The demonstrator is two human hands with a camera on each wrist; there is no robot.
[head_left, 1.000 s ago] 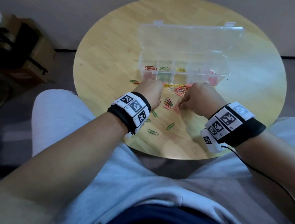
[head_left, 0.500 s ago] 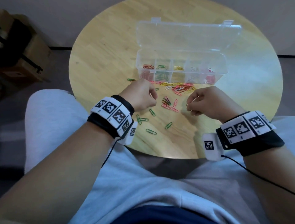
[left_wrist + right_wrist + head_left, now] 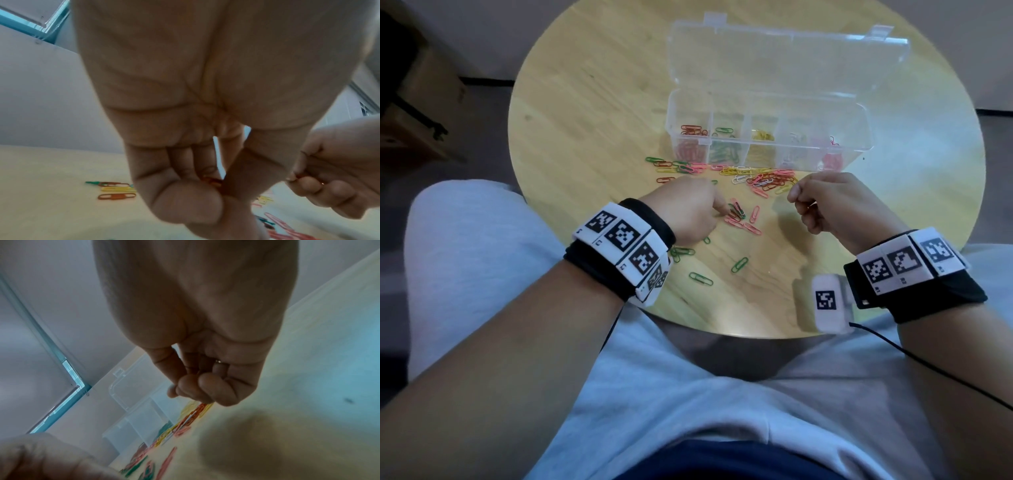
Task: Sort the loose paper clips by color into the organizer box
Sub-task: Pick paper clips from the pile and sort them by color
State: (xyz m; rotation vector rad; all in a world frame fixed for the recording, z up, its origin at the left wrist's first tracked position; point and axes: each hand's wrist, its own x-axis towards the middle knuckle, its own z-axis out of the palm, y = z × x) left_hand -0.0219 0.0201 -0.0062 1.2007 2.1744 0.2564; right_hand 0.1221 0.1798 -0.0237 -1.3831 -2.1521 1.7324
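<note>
Both forearms reach in over the person's lap to the round table (image 3: 585, 113). The left hand (image 3: 688, 212) is down low, fingers curled in, pinching orange-red clips (image 3: 211, 181) against the thumb, right by a little cluster of pink and green clips (image 3: 738, 214). The right hand (image 3: 825, 202) hovers above the table, fingers (image 3: 193, 386) curled tight around a thin clip or two, colour hard to tell. The loose clips (image 3: 767, 178) lie just in front of the clear organizer box (image 3: 767, 152), lid open, colours already separated by compartment.
</note>
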